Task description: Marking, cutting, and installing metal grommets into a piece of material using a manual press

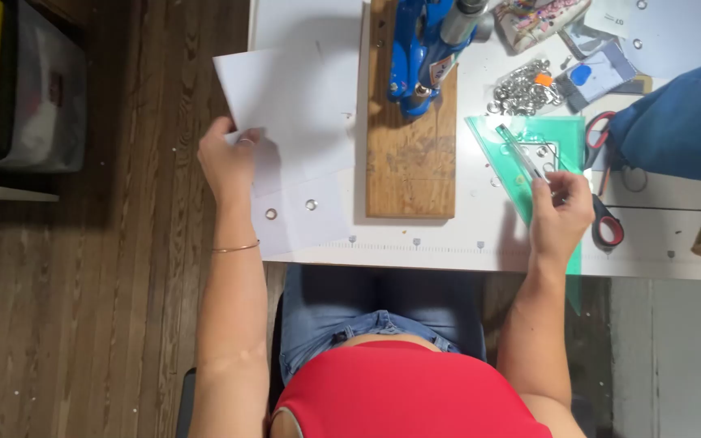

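My left hand (227,158) grips the left edge of a white paper sheet (294,97) that hangs over the table's left side. Below it lies another white sheet (306,219) with two metal eyelets (290,209) set in it. My right hand (560,212) rests on a green transparent set square (529,150) and pinches a small metal eyelet near its cutout. A blue hand press (423,49) stands on a wooden board (411,154) between my hands.
A pile of silver eyelets (521,88) lies behind the set square. Red-handled scissors (606,219) and blue fabric (683,122) are at the right. A patterned pouch (537,18) sits at the back. Dark wooden floor and a grey bin (38,97) are left of the white table (448,243).
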